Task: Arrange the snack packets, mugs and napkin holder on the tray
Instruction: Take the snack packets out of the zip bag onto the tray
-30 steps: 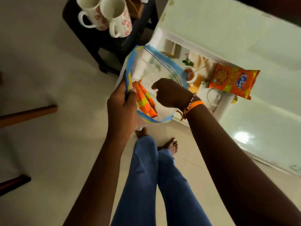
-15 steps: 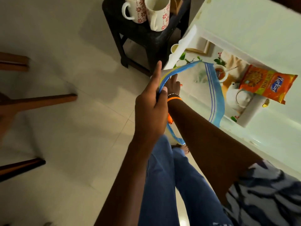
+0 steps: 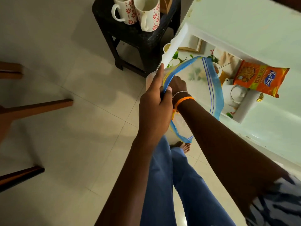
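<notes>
My left hand (image 3: 154, 105) grips the rim of a clear zip bag (image 3: 199, 79) with a blue edge, holding it up beside the tray. My right hand (image 3: 177, 84) reaches inside the bag, wrist at the mouth; its fingers are hidden, so any grasp is unclear. An orange snack packet (image 3: 260, 79) lies on the printed white tray (image 3: 175, 44), near its right end. Two white mugs with red flowers (image 3: 125, 12) (image 3: 149, 13) stand on a black stool, with a brown wooden object (image 3: 165, 4) behind them.
The tray rests on a pale green table (image 3: 252, 25) at the right. The black stool (image 3: 143, 39) stands on the tiled floor just left of the table. Wooden chair legs (image 3: 37, 108) stick in from the left. My legs in blue jeans (image 3: 166, 185) are below.
My right hand has gone from the bag's mouth to deep inside it. The orange packets seen in the bag earlier are now hidden behind my hands. The view has shifted.
</notes>
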A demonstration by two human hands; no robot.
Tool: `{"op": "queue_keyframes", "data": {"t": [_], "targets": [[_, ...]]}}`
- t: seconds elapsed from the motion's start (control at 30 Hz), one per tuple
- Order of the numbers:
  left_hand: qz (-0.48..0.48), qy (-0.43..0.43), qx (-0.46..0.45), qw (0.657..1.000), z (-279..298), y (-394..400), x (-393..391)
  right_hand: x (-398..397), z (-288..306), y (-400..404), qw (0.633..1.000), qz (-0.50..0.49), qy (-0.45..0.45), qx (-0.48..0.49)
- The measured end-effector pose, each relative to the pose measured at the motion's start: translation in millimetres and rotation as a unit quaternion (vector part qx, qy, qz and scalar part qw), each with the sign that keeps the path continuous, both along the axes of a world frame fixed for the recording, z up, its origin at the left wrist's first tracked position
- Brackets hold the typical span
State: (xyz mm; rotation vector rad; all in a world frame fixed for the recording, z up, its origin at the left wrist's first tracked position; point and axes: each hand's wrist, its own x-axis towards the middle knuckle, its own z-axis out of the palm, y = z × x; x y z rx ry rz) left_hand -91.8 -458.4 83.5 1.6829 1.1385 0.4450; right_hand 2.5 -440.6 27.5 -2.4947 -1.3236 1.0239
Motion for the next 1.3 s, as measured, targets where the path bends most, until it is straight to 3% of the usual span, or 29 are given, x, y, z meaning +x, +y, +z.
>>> {"op": "queue_keyframes", "data": {"t": [0.17,0.27,0.47,0.67,0.9,1.07,1.17,1.23,1.3], "targets": [[-0.031,0.003,0.006,0.999,-2.8,-3.7,29.8,29.7,22.3,-44.7,0.990,-0.085,-0.027,0.113],[-0.058,0.015,0.014,0.998,-1.1,-10.2,53.2,53.9,33.3,-81.8,0.951,-0.180,0.015,0.249],[-0.086,0.074,0.011,0.993,-18.4,-31.4,90.9,94.3,45.4,-155.9,0.834,-0.418,0.109,0.342],[-0.096,0.108,0.024,0.989,-30.7,-47.9,107.4,114.2,52.9,-202.4,0.695,-0.544,0.132,0.452],[-0.114,0.115,0.007,0.987,-37.7,-59.7,116.1,128.5,5.1,-214.0,0.590,-0.678,0.174,0.404],[-0.130,0.093,-0.002,0.987,-37.5,-58.4,109.8,134.9,-35.3,-202.6,0.562,-0.709,0.262,0.337],[-0.124,0.070,-0.020,0.990,-35.1,-55.9,102.4,136.4,-53.1,-207.3,0.565,-0.736,0.258,0.268],[-0.118,0.049,-0.030,0.991,-34.0,-54.9,96.6,137.2,-57.5,-215.1,0.608,-0.728,0.217,0.230],[-0.111,0.031,-0.033,0.993,-33.4,-54.2,88.9,134.5,-52.8,-220.2,0.698,-0.677,0.146,0.180]]}}
